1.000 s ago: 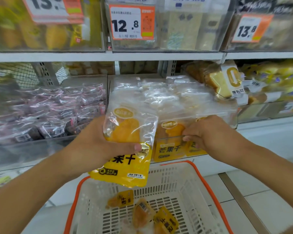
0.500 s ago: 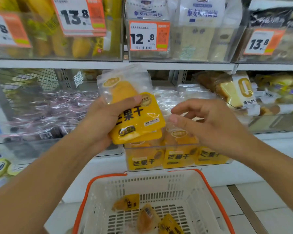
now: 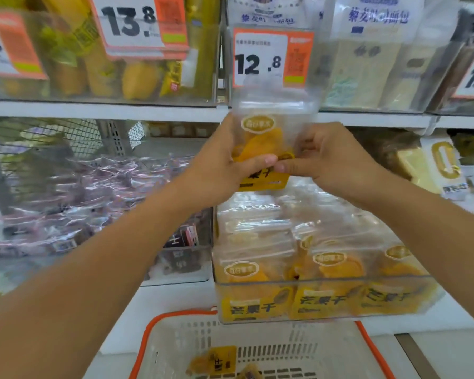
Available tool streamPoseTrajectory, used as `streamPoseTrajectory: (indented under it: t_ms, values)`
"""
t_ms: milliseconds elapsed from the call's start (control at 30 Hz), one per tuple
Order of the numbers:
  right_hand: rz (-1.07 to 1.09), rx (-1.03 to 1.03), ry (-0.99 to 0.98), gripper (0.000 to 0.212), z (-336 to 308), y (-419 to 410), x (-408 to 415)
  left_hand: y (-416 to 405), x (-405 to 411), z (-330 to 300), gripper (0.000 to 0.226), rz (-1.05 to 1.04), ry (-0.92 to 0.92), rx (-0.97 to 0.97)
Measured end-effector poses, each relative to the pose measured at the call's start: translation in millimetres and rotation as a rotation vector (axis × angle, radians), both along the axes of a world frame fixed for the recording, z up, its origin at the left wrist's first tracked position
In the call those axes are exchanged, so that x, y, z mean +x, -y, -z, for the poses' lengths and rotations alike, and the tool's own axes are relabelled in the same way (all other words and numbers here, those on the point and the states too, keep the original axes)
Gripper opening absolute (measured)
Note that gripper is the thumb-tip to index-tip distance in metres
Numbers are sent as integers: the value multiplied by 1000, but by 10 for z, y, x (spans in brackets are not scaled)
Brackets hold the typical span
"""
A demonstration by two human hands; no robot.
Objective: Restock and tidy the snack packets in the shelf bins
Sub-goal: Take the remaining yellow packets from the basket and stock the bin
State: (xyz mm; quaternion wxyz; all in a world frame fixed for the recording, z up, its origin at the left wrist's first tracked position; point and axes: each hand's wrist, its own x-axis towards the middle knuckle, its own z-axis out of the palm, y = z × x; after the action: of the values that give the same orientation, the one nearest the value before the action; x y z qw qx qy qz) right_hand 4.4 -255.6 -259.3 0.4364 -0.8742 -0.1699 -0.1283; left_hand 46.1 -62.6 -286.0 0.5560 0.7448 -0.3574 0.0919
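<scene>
while both hands grip it, left hand (image 3: 219, 170) and right hand (image 3: 331, 160) square the mango packet (image 3: 260, 143) above the mango bin (image 3: 323, 299) for upright filing.

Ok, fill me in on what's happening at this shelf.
A person is restocking. The left hand and right hand both grip one yellow and clear dried mango packet, held up above the clear plastic shelf bin already full of matching packets. More packets lie in the white basket with orange rim below.

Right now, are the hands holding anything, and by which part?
Both hands grip one yellow mango packet mid-body: left hand round its left edge, right hand pinching its right side.
</scene>
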Motion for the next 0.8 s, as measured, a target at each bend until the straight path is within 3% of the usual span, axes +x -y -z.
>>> streamPoseTrajectory:
  t_ms: [100,200,400,500,567,633,800]
  values:
    - [1,-98,-62,22,75,-12,59,-70,66,160,46,-65,-74,68]
    - [-16,-10,-110,8,27,-41,68,-126,103,127,42,-123,-111,47]
    - [69,-86,-166,16,73,-81,182,-165,134,128,44,-247,-113,268]
    - [81,-140,-199,16,78,-78,161,-158,109,172,29,-284,-115,332]
    - [87,-79,-167,14,52,-88,138,-171,110,191,43,-275,-137,378]
    - [114,41,-124,19,40,-95,153,-216,135,201,72,-267,-148,429]
    - [161,17,-154,17,121,-65,195,-251,85,208,59,-162,-286,463]
